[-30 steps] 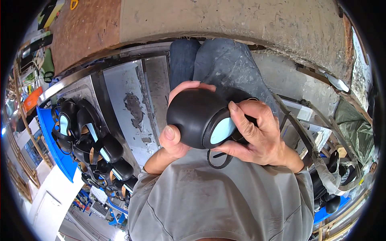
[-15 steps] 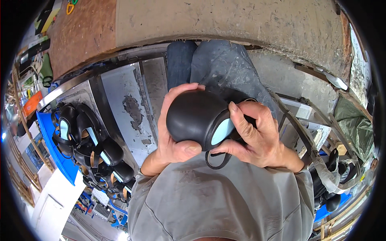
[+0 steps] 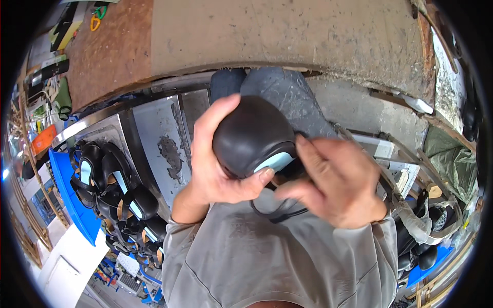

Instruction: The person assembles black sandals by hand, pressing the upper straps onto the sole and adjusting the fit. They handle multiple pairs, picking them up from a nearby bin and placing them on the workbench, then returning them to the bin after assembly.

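A black shoe (image 3: 251,136) with a smooth, rounded toe is held above my lap, its toe turned up and away from me. Pale blue lining (image 3: 276,162) shows at its opening. My left hand (image 3: 208,172) wraps the toe from the left side, with the thumb laid across the lower edge by the lining. My right hand (image 3: 341,179), partly smeared by motion, has bent fingers at the right edge of the opening. A thin black strap (image 3: 280,219) hangs in a loop below. The shoe's heel end is hidden behind the right hand.
Ahead runs a worn workbench (image 3: 246,36), its front edge close to my knees. At the left, several black strapped shoes (image 3: 120,179) lie by a blue tray (image 3: 72,200). A metal frame (image 3: 405,205) stands at the right, near more black shoes (image 3: 426,256) and green cloth (image 3: 447,159).
The shoe has tilted, its toe now pointing more away from me. My left thumb has moved right along its edge. My right hand has shifted slightly, and the strap loop hangs wider.
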Tool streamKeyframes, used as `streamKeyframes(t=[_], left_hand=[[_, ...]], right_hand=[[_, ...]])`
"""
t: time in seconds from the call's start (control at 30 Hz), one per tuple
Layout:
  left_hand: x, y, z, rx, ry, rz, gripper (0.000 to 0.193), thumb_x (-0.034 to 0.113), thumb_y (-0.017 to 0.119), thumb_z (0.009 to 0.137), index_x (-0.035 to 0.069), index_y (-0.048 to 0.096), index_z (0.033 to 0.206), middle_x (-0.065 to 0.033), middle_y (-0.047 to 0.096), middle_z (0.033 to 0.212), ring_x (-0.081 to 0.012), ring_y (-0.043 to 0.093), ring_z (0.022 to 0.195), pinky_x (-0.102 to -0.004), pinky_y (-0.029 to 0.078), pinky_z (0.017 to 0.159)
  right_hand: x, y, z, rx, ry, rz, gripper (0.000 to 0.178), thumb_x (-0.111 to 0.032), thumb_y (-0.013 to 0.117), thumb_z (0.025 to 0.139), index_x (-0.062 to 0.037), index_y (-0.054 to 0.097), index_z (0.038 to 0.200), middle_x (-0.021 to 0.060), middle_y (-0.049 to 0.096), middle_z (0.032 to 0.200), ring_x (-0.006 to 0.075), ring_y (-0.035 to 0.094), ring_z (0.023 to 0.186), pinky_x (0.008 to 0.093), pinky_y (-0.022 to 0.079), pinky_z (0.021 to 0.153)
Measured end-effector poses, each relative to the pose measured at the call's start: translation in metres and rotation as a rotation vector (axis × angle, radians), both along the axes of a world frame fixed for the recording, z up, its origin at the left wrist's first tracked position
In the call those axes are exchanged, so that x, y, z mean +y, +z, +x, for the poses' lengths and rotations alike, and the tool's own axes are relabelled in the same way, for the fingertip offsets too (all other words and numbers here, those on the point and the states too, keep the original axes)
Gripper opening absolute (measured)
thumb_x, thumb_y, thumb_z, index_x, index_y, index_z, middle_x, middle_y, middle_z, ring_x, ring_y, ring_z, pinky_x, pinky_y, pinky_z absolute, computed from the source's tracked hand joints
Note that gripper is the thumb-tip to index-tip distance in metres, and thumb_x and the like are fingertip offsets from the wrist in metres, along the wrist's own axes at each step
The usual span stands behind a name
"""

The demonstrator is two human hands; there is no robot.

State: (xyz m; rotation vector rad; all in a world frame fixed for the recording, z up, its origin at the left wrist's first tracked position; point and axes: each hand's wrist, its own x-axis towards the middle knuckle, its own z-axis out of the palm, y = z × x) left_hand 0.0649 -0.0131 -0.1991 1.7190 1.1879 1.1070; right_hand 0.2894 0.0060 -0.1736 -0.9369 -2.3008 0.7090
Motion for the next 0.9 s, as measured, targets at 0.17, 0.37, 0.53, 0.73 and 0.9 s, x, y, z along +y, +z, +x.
streamKeyframes(t=[0.17, 0.37, 0.53, 0.73, 0.9], left_hand=[[0.031, 0.053, -0.007, -0.307, -0.181, -0.274, 0.088, 0.013, 0.080, 0.061, 0.000, 0.034, 0.135, -0.0134, 0.053, 0.116, -0.0218, 0.055, 0.106, -0.0337, 0.042, 0.093], [0.012, 0.034, 0.005, -0.683, -0.241, -0.458, 0.086, 0.033, 0.074, 0.077, 0.000, 0.026, 0.140, -0.0111, 0.043, 0.131, -0.0204, 0.042, 0.122, -0.0338, 0.031, 0.104], [-0.018, 0.024, 0.024, -0.840, -0.193, -0.441, 0.082, 0.049, 0.058, 0.087, -0.004, 0.025, 0.140, -0.0128, 0.042, 0.133, -0.0200, 0.042, 0.123, -0.0336, 0.030, 0.104], [-0.036, 0.019, 0.031, -0.810, -0.031, -0.274, 0.075, 0.016, 0.073, 0.078, -0.004, 0.028, 0.135, -0.0132, 0.045, 0.128, -0.0199, 0.045, 0.119, -0.0340, 0.034, 0.102], [-0.036, 0.018, 0.023, -0.905, -0.019, -0.297, 0.070, 0.024, 0.070, 0.082, -0.004, 0.032, 0.133, -0.0131, 0.047, 0.124, -0.0187, 0.047, 0.115, -0.0328, 0.036, 0.099]], right_hand=[[0.051, 0.035, -0.001, 0.250, 0.159, -0.176, 0.089, -0.042, 0.079, 0.060, 0.0026, 0.048, 0.130, 0.0204, 0.051, 0.124, 0.0320, 0.050, 0.114, 0.0392, 0.042, 0.093], [0.039, 0.004, -0.006, 0.662, 0.291, -0.582, 0.072, -0.015, 0.079, 0.072, 0.0028, 0.045, 0.134, 0.0194, 0.049, 0.127, 0.0273, 0.052, 0.114, 0.0342, 0.042, 0.094], [0.022, 0.001, -0.006, 0.782, 0.283, -0.742, 0.070, -0.006, 0.075, 0.074, 0.0059, 0.042, 0.134, 0.0178, 0.047, 0.130, 0.0223, 0.049, 0.117, 0.0309, 0.041, 0.096], [0.012, 0.006, -0.016, 0.735, 0.233, -0.768, 0.068, -0.005, 0.073, 0.077, 0.0043, 0.040, 0.136, 0.0162, 0.047, 0.132, 0.0213, 0.051, 0.117, 0.0299, 0.042, 0.096], [0.012, 0.003, -0.027, 0.691, 0.227, -0.686, 0.066, -0.009, 0.075, 0.077, 0.0031, 0.043, 0.134, 0.0162, 0.050, 0.130, 0.0214, 0.051, 0.116, 0.0314, 0.042, 0.096]])
